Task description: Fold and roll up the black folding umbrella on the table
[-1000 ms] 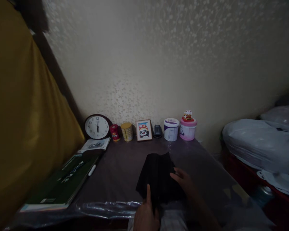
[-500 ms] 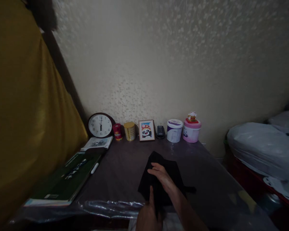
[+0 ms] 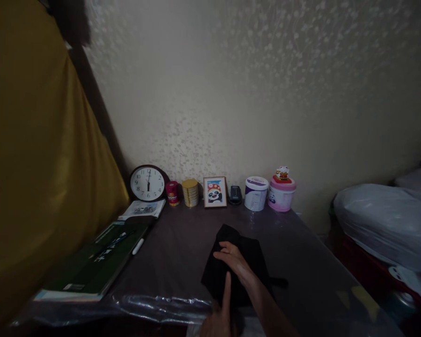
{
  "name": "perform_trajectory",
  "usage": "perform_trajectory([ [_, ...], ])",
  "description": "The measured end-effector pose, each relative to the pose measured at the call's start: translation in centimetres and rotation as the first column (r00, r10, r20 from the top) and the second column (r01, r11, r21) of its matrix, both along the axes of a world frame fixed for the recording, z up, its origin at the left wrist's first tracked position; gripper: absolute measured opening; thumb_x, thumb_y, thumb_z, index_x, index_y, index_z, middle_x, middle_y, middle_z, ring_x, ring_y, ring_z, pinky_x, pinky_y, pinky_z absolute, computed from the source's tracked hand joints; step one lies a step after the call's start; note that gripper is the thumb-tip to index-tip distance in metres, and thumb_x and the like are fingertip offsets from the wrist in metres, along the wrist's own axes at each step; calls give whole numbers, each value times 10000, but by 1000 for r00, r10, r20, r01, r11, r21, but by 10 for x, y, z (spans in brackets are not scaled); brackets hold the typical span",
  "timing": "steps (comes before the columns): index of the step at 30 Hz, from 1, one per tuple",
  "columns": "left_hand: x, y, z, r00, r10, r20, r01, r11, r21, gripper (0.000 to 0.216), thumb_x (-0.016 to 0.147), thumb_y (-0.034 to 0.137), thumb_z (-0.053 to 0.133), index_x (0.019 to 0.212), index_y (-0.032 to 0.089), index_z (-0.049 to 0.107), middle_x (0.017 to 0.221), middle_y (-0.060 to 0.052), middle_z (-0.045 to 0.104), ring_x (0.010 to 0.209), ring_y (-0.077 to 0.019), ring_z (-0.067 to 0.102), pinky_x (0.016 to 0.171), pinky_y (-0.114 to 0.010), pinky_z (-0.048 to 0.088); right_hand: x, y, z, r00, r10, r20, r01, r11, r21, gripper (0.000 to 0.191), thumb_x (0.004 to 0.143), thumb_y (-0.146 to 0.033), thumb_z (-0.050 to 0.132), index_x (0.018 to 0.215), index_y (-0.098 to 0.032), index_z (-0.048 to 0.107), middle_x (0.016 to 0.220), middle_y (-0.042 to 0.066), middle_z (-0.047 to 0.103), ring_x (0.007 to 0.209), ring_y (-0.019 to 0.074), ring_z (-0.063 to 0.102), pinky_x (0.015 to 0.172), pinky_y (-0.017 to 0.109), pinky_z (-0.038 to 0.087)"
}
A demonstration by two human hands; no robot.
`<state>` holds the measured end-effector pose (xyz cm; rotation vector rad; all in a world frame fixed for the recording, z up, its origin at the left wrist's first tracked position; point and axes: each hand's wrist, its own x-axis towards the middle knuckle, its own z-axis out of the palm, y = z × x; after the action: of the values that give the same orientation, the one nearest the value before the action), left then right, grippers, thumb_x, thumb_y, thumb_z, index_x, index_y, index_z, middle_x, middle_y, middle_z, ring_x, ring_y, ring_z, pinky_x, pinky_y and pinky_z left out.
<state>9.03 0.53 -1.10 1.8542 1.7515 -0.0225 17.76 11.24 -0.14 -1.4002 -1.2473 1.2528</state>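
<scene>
A black cloth thing [image 3: 247,255] with folds and a narrow strap, something like a loosely gathered umbrella, lies at the front of the table. Over its middle rests my right hand [image 3: 235,262], fingers reaching left across the cloth and slightly bent. My left hand [image 3: 217,320] is at the bottom edge, below the right one. Its index finger points up along the cloth while the other fingers are curled. What those curled fingers hold is hidden in the dark. The strap sticks out to the right of my right forearm.
Along the wall stand a clock [image 3: 148,184], a red tin [image 3: 172,194], a yellow can [image 3: 190,193], a panda picture [image 3: 215,192], a white tub [image 3: 256,194] and a pink tub [image 3: 281,196] with a figurine. A green book [image 3: 91,260] and white marker [image 3: 138,246] lie left.
My left index finger has shifted a little right and up on the cloth. My right hand stays over the cloth, its fingers slightly moved. The whole view has shifted slightly.
</scene>
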Motion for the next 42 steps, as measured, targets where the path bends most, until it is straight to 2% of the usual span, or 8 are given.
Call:
perform_trajectory([
  [5,-4,5,8,993,-114,-29,114,993,9,799,735,95,403,1353,381,-15,1089,-125,594,919,-267,625,678,-316,420,-7,3,-3,989,104,102,-108,994,28,382,618,-223,624,988,-143,573,601,-40,618,605,139,582,594,248,414],
  [10,-3,8,1,996,-90,-20,90,996,0,852,701,96,451,1363,331,-32,1143,-128,579,931,-282,616,709,-345,444,0,-15,4,953,266,146,-294,928,230,235,773,-297,518,940,-155,603,657,5,661,706,157,613,697,271,436],
  [16,0,13,-16,999,-37,-21,36,999,-34,794,737,91,404,1365,247,-57,1128,-149,583,899,-263,627,683,-317,448,29,-42,-12,862,29,505,-319,805,499,222,859,-303,435,852,-245,650,920,44,655,991,198,546,870,338,419],
  [22,2,14,-23,998,37,-55,-41,996,-77,714,767,119,372,1361,279,9,1092,-112,618,862,-232,630,675,-291,442,41,-19,-29,745,6,667,-438,759,481,294,882,-317,391,1100,-269,581,1233,50,542,1218,217,397,1035,461,269],
  [29,5,13,-26,991,117,-58,-120,992,-44,606,798,139,295,1351,280,94,1076,-129,619,857,-277,633,697,-362,459,39,35,-26,648,-45,760,-486,744,458,301,892,-279,369,1109,-248,575,1215,39,564,1212,189,409,1040,466,237],
  [34,4,14,-28,991,129,-32,-131,990,-43,667,779,157,380,1352,290,66,1105,-113,614,872,-276,631,716,-366,462,37,68,-27,565,-90,820,-467,785,408,307,886,-226,362,1091,-225,591,1213,53,568,1210,203,415,1025,480,248],
  [39,2,13,-24,991,130,-17,-131,990,-49,699,771,142,406,1363,235,47,1155,-143,586,908,-287,621,736,-377,464,26,55,-23,577,-160,801,-441,764,471,321,879,-245,395,1156,-199,552,1275,89,508,1241,208,376,1046,463,219],
  [42,1,13,-22,996,84,-43,-87,993,-81,752,749,78,416,1370,220,16,1157,-143,586,916,-293,621,741,-394,464,14,23,-21,597,-43,801,-526,733,431,307,897,-268,369,1108,-229,588,1226,53,558,1237,183,381,1060,432,205],
])
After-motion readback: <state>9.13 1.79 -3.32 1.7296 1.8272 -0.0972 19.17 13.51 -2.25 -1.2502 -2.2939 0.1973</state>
